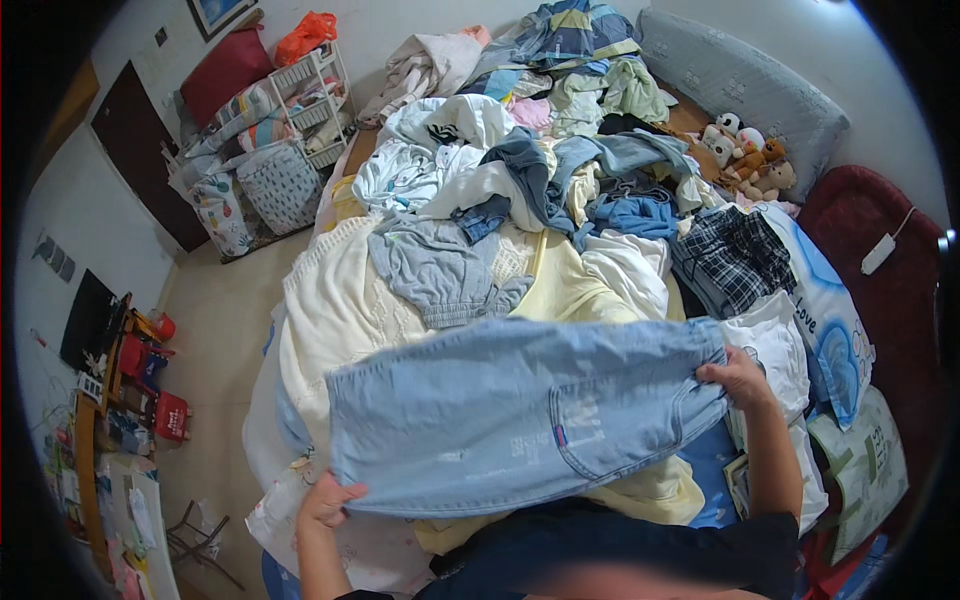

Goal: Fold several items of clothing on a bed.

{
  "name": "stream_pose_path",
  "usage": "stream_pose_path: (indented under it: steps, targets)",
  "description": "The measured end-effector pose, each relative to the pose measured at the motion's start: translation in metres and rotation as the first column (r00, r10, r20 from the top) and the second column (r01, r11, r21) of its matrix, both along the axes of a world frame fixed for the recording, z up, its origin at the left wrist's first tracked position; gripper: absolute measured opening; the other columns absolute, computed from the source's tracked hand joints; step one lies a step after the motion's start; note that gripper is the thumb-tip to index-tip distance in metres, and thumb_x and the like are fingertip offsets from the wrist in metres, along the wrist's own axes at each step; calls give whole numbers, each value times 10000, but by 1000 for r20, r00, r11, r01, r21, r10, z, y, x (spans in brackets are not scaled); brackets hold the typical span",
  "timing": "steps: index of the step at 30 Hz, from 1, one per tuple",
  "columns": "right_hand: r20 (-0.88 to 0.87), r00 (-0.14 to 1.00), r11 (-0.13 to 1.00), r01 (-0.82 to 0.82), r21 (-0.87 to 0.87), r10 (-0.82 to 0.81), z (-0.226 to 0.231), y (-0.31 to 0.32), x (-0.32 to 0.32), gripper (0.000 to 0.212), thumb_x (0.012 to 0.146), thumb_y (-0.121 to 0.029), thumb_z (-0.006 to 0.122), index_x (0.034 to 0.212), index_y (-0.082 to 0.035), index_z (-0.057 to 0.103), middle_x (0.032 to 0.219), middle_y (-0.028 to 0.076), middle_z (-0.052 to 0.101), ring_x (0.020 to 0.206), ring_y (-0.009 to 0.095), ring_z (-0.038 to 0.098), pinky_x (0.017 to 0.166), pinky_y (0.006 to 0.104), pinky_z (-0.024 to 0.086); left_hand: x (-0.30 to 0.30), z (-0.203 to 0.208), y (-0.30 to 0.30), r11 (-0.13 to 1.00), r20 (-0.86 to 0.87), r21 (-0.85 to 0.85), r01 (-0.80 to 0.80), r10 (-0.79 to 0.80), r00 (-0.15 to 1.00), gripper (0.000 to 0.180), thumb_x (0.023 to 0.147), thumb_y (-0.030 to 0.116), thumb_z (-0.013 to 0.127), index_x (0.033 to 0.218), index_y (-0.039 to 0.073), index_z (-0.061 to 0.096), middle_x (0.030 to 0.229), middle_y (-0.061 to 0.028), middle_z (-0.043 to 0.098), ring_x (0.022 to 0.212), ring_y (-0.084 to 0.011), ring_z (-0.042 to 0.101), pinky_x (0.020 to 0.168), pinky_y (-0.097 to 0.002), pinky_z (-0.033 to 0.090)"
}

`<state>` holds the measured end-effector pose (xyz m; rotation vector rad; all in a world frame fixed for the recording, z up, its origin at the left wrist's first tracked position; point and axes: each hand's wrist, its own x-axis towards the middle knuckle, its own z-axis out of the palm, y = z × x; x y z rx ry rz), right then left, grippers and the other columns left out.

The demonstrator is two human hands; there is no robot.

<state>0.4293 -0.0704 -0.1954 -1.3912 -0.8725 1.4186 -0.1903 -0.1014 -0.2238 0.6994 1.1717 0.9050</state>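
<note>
A pair of light blue denim shorts [480, 420] is stretched out sideways in front of me, above the clothes on the bed. My left hand [328, 500] is closed on the hem corner at the lower left. At the waistband end, my right hand [737, 378] grips the upper right edge. A patch pocket with a small red and blue tag shows on the side toward me. Just beyond the shorts lie grey sweat shorts [440, 265] and a cream knitted garment [335, 310]. Part of a yellow cloth [650, 495] shows beneath the denim.
A large heap of mixed clothes [560, 160] covers the bed's far half. Black plaid clothing [735, 255] and a blue-white pillow [825, 320] lie on the right, near plush toys [745, 160]. A white shelf rack [315, 105] stands at the far left, a desk [90, 470] at the left.
</note>
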Motion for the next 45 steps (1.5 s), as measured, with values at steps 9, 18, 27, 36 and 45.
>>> stream_pose_path:
  steps: [9, 18, 27, 36, 45]
  targets:
    - [99, 985, 969, -114, -218, 139, -56, -10, 21, 400, 701, -95, 737, 1066, 22, 620, 961, 64, 677, 860, 157, 635, 827, 294, 497, 2, -80, -18, 946, -31, -285, 156, -172, 985, 693, 700, -59, 765, 1320, -7, 459, 1242, -112, 579, 1128, -235, 563, 977, -377, 449]
    - [-14, 999, 975, -54, -216, 53, -33, 4, -6, 535, 766, -225, 747, 1202, 7, 541, 1093, 65, 631, 926, 151, 610, 843, 298, 479, -27, -68, 40, 978, 178, -169, 124, -94, 980, 396, 973, 267, 500, 1243, -23, 521, 1213, -142, 610, 1117, -246, 593, 955, -390, 477]
    - [232, 972, 994, -10, -105, 34, -41, 14, -14, 471, 832, -353, 724, 1120, -5, 591, 985, 42, 656, 859, 116, 609, 800, 266, 484, 12, -66, 81, 991, 55, -128, -41, 49, 997, 430, 978, 324, 501, 1235, -20, 531, 1165, -117, 642, 1072, -236, 614, 937, -389, 484]
    - [88, 995, 993, 37, 109, -47, -69, 10, -3, 305, 918, -251, 634, 1100, -11, 582, 998, 15, 643, 866, 83, 584, 791, 243, 472, 29, -68, 81, 977, -179, 55, -208, 215, 960, 318, 939, 232, 587, 1153, -2, 560, 1106, -105, 649, 972, -203, 621, 872, -353, 486]
    - [195, 978, 988, 39, 147, -67, -72, 20, -2, 260, 970, -244, 541, 1051, -3, 595, 952, -2, 623, 834, 65, 551, 764, 230, 453, 18, -94, 82, 932, -378, 158, -326, 362, 852, 408, 963, 295, 533, 1225, -18, 525, 1203, -123, 595, 1090, -203, 555, 953, -321, 426]
